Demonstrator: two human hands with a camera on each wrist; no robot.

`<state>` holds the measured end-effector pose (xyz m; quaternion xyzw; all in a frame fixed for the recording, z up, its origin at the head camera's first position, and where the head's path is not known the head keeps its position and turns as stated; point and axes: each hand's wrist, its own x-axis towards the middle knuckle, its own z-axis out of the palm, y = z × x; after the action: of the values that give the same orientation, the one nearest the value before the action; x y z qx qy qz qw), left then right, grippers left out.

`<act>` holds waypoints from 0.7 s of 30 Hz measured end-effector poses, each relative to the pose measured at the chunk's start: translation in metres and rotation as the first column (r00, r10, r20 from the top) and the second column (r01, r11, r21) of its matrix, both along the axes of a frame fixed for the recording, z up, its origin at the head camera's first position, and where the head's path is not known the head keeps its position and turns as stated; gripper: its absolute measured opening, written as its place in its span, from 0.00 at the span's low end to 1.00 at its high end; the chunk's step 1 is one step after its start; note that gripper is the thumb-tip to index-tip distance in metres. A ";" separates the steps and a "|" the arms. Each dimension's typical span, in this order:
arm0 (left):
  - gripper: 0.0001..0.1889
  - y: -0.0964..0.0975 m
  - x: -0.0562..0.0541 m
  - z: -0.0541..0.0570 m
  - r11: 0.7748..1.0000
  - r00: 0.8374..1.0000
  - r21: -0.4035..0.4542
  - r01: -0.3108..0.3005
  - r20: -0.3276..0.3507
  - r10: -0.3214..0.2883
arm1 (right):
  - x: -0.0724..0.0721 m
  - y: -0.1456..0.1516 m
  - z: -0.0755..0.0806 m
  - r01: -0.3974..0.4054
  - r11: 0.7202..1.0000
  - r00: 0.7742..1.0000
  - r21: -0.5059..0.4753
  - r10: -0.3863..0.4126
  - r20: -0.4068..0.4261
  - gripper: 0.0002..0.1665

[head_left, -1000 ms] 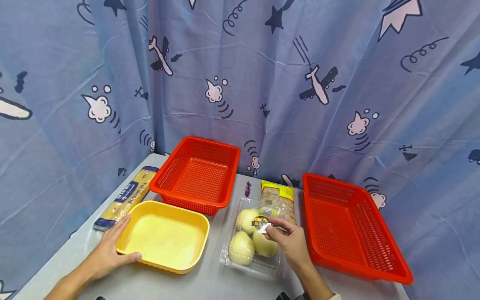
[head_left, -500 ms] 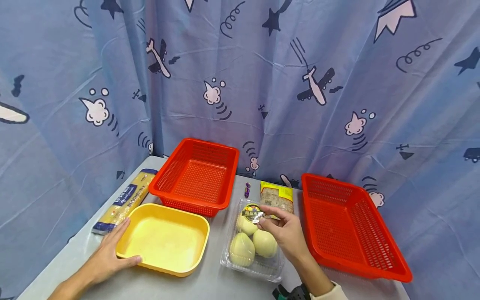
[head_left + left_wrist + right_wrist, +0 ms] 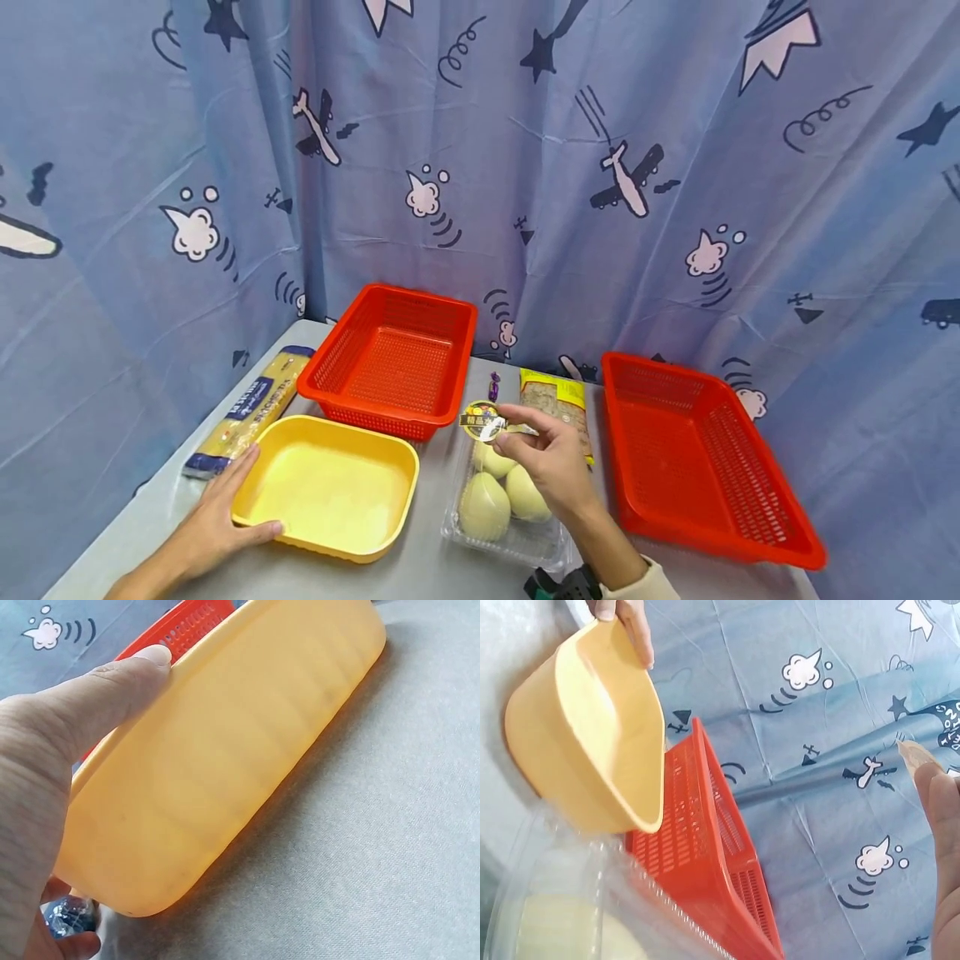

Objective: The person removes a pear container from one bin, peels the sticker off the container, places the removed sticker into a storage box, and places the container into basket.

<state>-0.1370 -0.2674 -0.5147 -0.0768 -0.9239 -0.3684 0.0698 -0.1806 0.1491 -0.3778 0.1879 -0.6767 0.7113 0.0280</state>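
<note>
In the head view, my right hand (image 3: 551, 462) pinches a round printed sticker (image 3: 480, 421) between thumb and forefinger, above the far end of a clear plastic fruit box (image 3: 525, 552). Several pale yellow-green pears (image 3: 483, 504) sit in the box; hand and sticker hide part of it. The sticker's thin edge (image 3: 916, 755) shows in the right wrist view. At the front left, my left hand (image 3: 213, 521) holds the near left corner of a yellow plastic tub (image 3: 330, 483). Its thumb (image 3: 120, 694) lies over the tub's rim, with the fingers along the outer side.
One red basket (image 3: 401, 358) stands behind the tub, another red basket (image 3: 682, 458) at the right. A noodle packet (image 3: 251, 412) lies along the left edge. A purple-wrapped candy (image 3: 493, 386) and a yellow-topped bag (image 3: 555, 396) lie behind the fruit box. A patterned curtain (image 3: 480, 167) closes the back.
My right hand has carried the sticker left and away from the middle of the fruit box, toward its far end. The left hand has stayed at the tub's corner.
</note>
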 end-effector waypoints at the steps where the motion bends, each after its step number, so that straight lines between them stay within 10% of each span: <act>1: 0.59 0.000 0.001 -0.001 1.000 1.000 -0.007 -0.006 0.007 0.006 | 0.000 -0.002 0.000 -0.008 1.000 1.000 -0.003 0.008 0.005 0.21; 21: 0.60 0.001 0.001 0.003 1.000 0.998 0.000 -0.013 0.055 0.012 | -0.004 -0.039 0.007 -0.058 0.996 0.998 -0.065 0.059 0.007 0.19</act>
<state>-0.1365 -0.2663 -0.5118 -0.0609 -0.9258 -0.3701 0.0469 -0.1847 0.1106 -0.3712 0.2035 -0.6475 0.7343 0.0104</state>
